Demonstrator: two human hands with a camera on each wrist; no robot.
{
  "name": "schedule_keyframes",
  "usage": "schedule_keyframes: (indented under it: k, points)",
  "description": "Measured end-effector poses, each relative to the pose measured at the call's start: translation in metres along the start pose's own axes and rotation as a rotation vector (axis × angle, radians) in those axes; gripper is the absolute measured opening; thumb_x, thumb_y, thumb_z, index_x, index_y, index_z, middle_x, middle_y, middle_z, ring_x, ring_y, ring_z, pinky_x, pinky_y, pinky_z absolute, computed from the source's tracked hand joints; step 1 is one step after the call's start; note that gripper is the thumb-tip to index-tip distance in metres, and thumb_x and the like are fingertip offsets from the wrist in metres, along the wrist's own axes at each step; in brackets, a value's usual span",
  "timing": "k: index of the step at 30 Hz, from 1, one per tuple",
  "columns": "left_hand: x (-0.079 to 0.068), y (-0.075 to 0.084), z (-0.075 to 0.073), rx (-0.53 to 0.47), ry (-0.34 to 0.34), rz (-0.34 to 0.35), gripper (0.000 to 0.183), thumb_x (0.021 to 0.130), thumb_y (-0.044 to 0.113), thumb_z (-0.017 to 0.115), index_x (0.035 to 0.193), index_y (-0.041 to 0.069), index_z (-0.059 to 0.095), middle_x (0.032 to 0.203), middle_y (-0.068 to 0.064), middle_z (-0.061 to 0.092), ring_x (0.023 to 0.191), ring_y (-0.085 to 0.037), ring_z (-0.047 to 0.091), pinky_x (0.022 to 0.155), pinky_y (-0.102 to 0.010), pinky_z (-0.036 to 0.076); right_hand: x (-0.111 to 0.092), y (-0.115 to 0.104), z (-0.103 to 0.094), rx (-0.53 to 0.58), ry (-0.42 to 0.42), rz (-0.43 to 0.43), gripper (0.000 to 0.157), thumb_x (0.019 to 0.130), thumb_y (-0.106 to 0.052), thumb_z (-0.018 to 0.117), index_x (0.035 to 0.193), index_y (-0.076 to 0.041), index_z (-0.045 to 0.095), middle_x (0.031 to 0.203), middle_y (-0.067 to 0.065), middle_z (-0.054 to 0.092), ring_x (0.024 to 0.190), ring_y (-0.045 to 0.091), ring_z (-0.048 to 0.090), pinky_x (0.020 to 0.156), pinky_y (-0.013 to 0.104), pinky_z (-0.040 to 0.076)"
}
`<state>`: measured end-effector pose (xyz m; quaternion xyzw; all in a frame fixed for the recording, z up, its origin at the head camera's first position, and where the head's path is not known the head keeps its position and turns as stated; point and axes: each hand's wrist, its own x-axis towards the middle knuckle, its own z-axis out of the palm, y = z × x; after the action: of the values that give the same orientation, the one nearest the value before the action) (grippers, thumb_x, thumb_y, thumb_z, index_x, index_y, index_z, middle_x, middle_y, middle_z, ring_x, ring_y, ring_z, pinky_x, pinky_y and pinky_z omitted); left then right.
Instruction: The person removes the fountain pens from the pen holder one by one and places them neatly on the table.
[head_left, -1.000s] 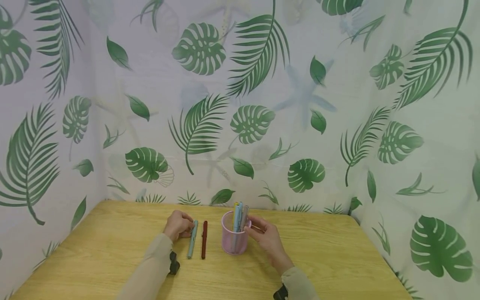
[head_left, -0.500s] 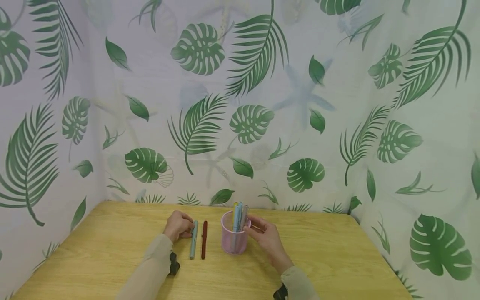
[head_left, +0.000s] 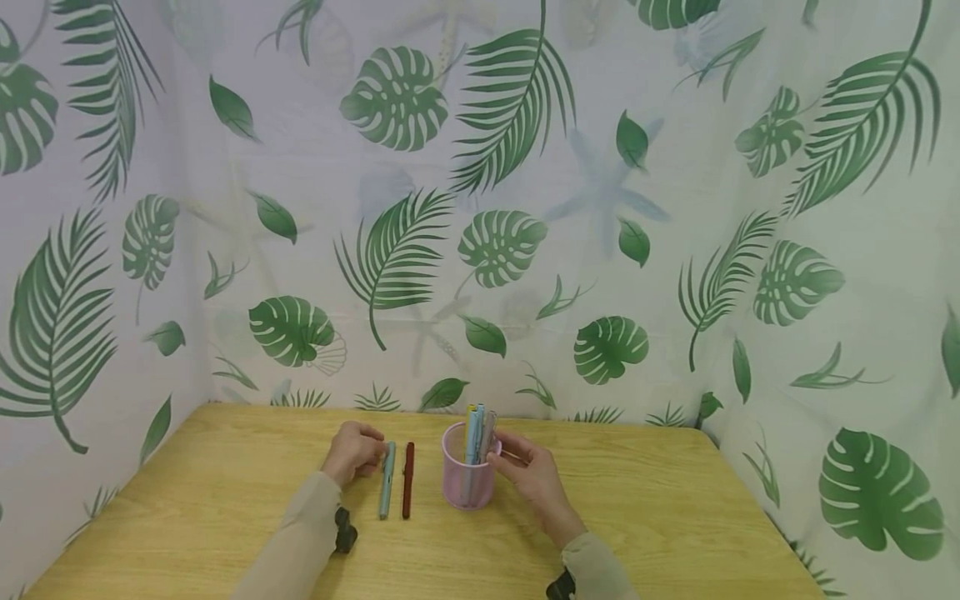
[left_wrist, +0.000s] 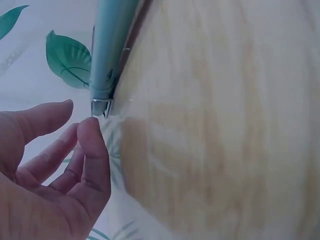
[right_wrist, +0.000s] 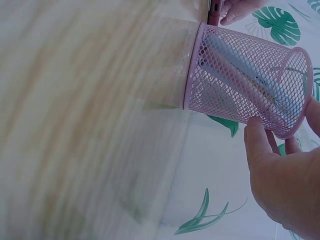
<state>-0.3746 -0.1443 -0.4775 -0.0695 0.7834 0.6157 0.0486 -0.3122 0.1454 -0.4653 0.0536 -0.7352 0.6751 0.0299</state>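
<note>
My left hand [head_left: 354, 454] hovers just left of the teal pen [head_left: 387, 483], beside its far end, so the pen lies to the right of my fingertips. Its long axis runs from near to far, the far end leaning slightly right. My left thumb and forefinger stand apart with nothing between them, the other fingers loosely bent; whether a fingertip brushes the pen's end, I cannot tell. Of my two hands, the left is clearly nearer to it. Just right of it lies the dark red pen [head_left: 408, 479], nearly parallel, a narrow strip of table [head_left: 637, 517] between them. Farther right stands the pink mesh cup [head_left: 482, 489], upright, with several pens [head_left: 472, 437] in it. My right hand [head_left: 536, 482] holds the cup at its right side, thumb on the near side of the rim, fingers farther round.
</note>
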Motion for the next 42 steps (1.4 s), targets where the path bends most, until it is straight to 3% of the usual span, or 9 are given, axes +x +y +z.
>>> schedule_keyframes:
  k: [3, 10, 20, 28, 34, 42]
  points:
    - [-0.001, 0.001, -0.001, -0.016, 0.015, 0.017, 0.032, 0.089, -0.002, 0.062, 0.119, -0.011, 0.057, 0.070, -0.006, 0.060, 0.049, -0.009, 0.042, 0.044, -0.022, 0.035, 0.001, 0.001, 0.000, -0.010, -0.001, -0.003, 0.044, 0.091, -0.013, 0.069, 0.132, 0.000, 0.059, 0.134, 0.023, 0.058, 0.122, 0.036, 0.059, 0.099, 0.040, 0.051]
    - [-0.006, 0.007, 0.000, 0.029, 0.088, 0.054, 0.026, 0.091, 0.005, 0.064, 0.114, -0.006, 0.064, 0.092, -0.014, 0.070, 0.070, -0.017, 0.063, 0.054, -0.025, 0.048, 0.003, 0.001, 0.000, -0.006, 0.003, 0.005, 0.044, 0.091, -0.015, 0.071, 0.132, -0.002, 0.060, 0.134, 0.022, 0.059, 0.121, 0.035, 0.059, 0.098, 0.039, 0.052]
    - [-0.025, 0.009, 0.011, -0.009, 0.114, 0.097, 0.020, 0.093, 0.008, 0.064, 0.109, -0.004, 0.067, 0.099, -0.018, 0.069, 0.081, -0.025, 0.066, 0.063, -0.032, 0.053, 0.000, 0.002, 0.002, -0.016, -0.012, -0.018, 0.046, 0.089, -0.016, 0.073, 0.130, 0.000, 0.060, 0.132, 0.023, 0.060, 0.117, 0.035, 0.062, 0.097, 0.039, 0.053]
    - [-0.030, 0.019, 0.030, -0.085, 0.114, 0.215, 0.016, 0.091, 0.004, 0.066, 0.104, -0.004, 0.069, 0.094, -0.015, 0.070, 0.075, -0.019, 0.065, 0.064, -0.030, 0.056, -0.001, -0.001, 0.001, -0.008, -0.009, -0.010, 0.046, 0.090, -0.015, 0.072, 0.131, 0.000, 0.060, 0.134, 0.024, 0.058, 0.121, 0.037, 0.059, 0.098, 0.040, 0.052]
    - [-0.033, 0.026, 0.042, -0.172, 0.116, 0.267, 0.018, 0.090, 0.001, 0.067, 0.105, -0.008, 0.068, 0.092, -0.016, 0.070, 0.075, -0.016, 0.065, 0.069, -0.033, 0.059, 0.000, -0.001, 0.001, -0.001, -0.013, -0.002, 0.045, 0.090, -0.013, 0.071, 0.131, 0.000, 0.060, 0.134, 0.024, 0.058, 0.121, 0.036, 0.060, 0.098, 0.040, 0.052]
    - [-0.035, 0.036, 0.059, -0.265, 0.110, 0.390, 0.017, 0.090, 0.000, 0.067, 0.104, -0.009, 0.067, 0.092, -0.018, 0.071, 0.072, -0.011, 0.065, 0.064, -0.024, 0.057, 0.000, 0.000, -0.001, 0.019, -0.005, 0.001, 0.046, 0.090, -0.013, 0.071, 0.132, 0.000, 0.059, 0.135, 0.023, 0.057, 0.121, 0.036, 0.059, 0.098, 0.037, 0.052]
